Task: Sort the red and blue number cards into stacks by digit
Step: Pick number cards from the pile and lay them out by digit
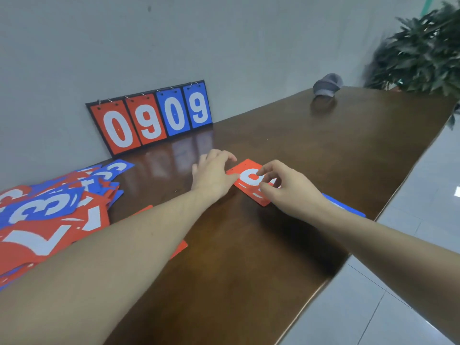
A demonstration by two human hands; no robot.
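Two hands over one red number card [245, 180] flat on the brown tabletop [311, 150]: left hand [214, 174] at its left edge, fingers loosely curled, clamped on nothing visible; right hand [286, 188] pinching its right side. Loose card pile [49, 212] far left. Flip scoreboard [151, 117] reading 0909 against the wall [224, 41]. Blue card [348, 206] beneath right wrist.

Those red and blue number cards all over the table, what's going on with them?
A person is sorting them. Both hands are on one red card lying flat mid-table: the left hand touches its edge, the right hand pinches it from above. A messy pile of cards lies at the left, mostly unsorted. A flip scoreboard reading 0909 leans against the wall. A blue card peeks out beneath the right wrist.
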